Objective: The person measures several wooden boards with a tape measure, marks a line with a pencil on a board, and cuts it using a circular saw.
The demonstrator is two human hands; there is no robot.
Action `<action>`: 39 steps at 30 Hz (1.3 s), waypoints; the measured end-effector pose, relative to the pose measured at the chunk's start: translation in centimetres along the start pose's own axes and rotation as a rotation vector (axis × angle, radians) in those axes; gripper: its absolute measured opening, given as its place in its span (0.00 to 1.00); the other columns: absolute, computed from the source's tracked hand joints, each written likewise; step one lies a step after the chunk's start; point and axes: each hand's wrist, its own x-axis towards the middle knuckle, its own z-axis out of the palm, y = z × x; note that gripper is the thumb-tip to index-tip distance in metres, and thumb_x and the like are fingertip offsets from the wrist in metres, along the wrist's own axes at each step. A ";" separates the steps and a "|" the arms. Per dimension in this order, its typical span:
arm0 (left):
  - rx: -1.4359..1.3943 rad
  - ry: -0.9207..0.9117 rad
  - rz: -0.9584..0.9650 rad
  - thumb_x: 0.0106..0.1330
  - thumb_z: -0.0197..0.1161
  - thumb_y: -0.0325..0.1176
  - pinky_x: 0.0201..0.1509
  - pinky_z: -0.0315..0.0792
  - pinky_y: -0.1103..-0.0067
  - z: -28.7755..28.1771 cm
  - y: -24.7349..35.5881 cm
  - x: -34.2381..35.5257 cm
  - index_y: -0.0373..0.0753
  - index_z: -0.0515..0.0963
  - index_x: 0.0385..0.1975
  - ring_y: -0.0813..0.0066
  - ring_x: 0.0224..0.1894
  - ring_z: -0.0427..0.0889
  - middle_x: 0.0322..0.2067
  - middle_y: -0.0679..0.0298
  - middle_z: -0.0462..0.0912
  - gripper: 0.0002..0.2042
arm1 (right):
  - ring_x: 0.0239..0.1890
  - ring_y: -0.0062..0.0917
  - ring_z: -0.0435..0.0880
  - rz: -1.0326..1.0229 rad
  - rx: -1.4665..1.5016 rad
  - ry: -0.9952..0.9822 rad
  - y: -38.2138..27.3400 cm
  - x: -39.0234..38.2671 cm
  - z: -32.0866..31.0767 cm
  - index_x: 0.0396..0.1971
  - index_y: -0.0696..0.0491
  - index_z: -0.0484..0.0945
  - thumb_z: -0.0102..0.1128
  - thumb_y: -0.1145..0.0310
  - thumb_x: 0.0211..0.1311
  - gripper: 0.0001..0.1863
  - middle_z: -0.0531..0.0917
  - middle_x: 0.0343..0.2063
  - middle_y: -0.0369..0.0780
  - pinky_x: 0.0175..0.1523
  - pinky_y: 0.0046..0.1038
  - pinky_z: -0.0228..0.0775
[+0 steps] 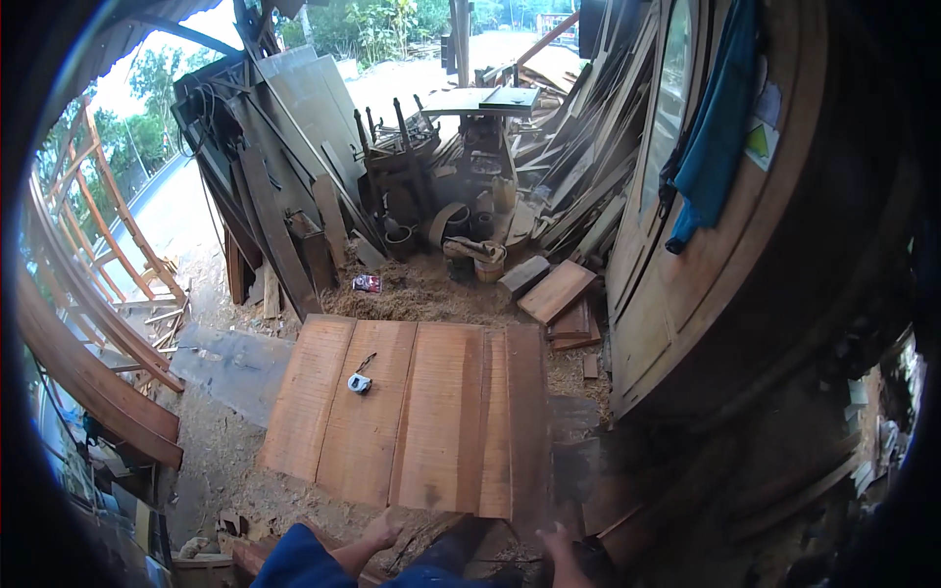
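Several reddish wooden boards (441, 402) lie side by side in front of me, forming a panel with narrow seams. A silver tape measure (359, 383) with a dark strap rests on the second board from the left. My left hand (378, 531) is just below the panel's near edge, fingers apart and loosely bent, with nothing visible in it. My right hand (557, 541) is below the panel's right corner, fingers partly apart, also with nothing visible in it.
Curved timber frames (108, 382) stand at left. Leaning planks (598, 127) and sheets (304, 108) flank stacked furniture and buckets behind the panel. Loose boards (556, 291) lie among shavings. A large wooden door (706, 284) with a teal cloth (716, 127) stands at right.
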 end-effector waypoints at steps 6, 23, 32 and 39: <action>0.414 -0.461 -0.250 0.68 0.51 0.48 0.56 0.73 0.63 3.4 -18.9 -16.1 0.39 0.76 0.51 0.45 0.53 0.78 0.49 0.44 0.80 0.21 | 0.43 0.35 0.84 -0.001 -0.038 -0.249 6.4 -14.6 0.0 0.55 0.61 0.75 0.71 0.53 0.51 0.35 0.84 0.44 0.48 0.49 0.35 0.75; -0.311 0.096 0.124 0.60 0.62 0.46 0.56 0.72 0.65 -7.7 -13.9 -4.8 0.34 0.77 0.51 0.50 0.52 0.79 0.47 0.46 0.81 0.24 | 0.32 0.30 0.87 0.021 -0.142 -0.187 -1.3 -23.1 1.7 0.51 0.58 0.78 0.66 0.60 0.55 0.26 0.87 0.33 0.45 0.40 0.31 0.77; -0.131 -0.042 -0.216 0.63 0.58 0.51 0.59 0.71 0.66 -13.1 -35.9 -2.8 0.37 0.80 0.49 0.53 0.54 0.78 0.49 0.48 0.81 0.24 | 0.55 0.41 0.79 -0.323 -0.751 -0.494 -19.6 -19.1 17.2 0.53 0.48 0.79 0.61 0.48 0.53 0.30 0.81 0.51 0.47 0.59 0.37 0.70; -0.195 0.170 -0.352 0.62 0.59 0.49 0.58 0.72 0.66 -17.6 -47.4 -7.2 0.39 0.83 0.43 0.54 0.52 0.80 0.46 0.51 0.82 0.21 | 0.50 0.44 0.80 -0.618 -0.751 -0.328 -35.5 -10.9 30.1 0.48 0.53 0.81 0.58 0.51 0.56 0.25 0.83 0.47 0.48 0.55 0.39 0.73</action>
